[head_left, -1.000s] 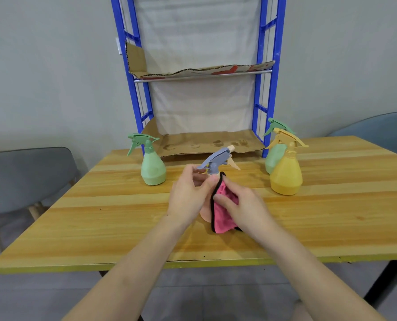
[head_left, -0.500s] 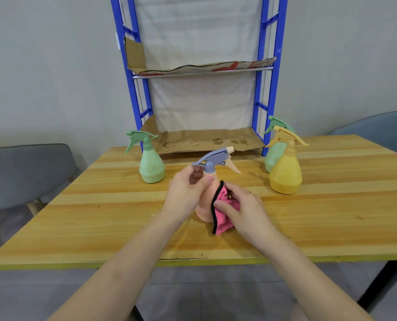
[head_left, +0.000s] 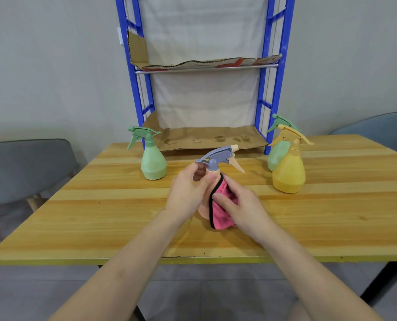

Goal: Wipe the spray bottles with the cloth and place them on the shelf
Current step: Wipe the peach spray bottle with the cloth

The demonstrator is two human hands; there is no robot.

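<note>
A peach spray bottle (head_left: pixel 204 208) with a grey-blue trigger head stands at the middle of the wooden table (head_left: pixel 100 216). My left hand (head_left: pixel 188 193) grips its neck just under the trigger. My right hand (head_left: pixel 236 205) presses a pink cloth (head_left: pixel 221 213) with a black edge against the bottle's right side, hiding most of the body. A green spray bottle (head_left: pixel 153 162) stands to the left. A yellow spray bottle (head_left: pixel 288 170) stands to the right, with a second green bottle (head_left: pixel 276 154) partly hidden behind it. The blue shelf (head_left: pixel 265 89) rises behind the table.
Cardboard sheets line the lower shelf level (head_left: pixel 206 139) and the upper level (head_left: pixel 204 62), and both hold nothing else. A grey chair (head_left: pixel 24 167) stands at the left of the table and another chair (head_left: pixel 378 123) at the right.
The bottle has turned upright in my left hand and its trigger head sits a little higher. My right hand has slid the cloth along the bottle's side.
</note>
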